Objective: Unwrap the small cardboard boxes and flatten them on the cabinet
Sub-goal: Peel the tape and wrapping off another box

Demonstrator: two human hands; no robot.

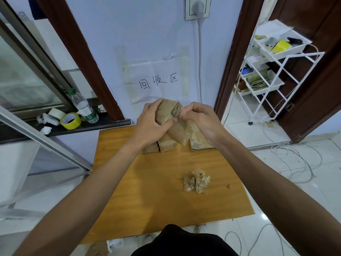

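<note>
Held box: we see a small brown cardboard box [168, 111], glossy with tape, held above the far end of the wooden cabinet [147, 191].
Left hand: the left hand [153, 122] wraps the box's left side, thumb across its front.
Right hand: the right hand [201, 119] pinches the box's upper right edge.
Other boxes: more brown boxes [167, 145] stand below the hands; a flat piece [199, 142] beside them bears print we cannot read.
Tape wad: crumpled tape [196, 181] lies mid-cabinet, well apart from them.
Writing: on the wall sign [158, 82] we read "回收区".

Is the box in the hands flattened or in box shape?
Box shape: the cardboard box, gripped by the left hand and pinched by the right hand, shows full, taped sides.
</note>
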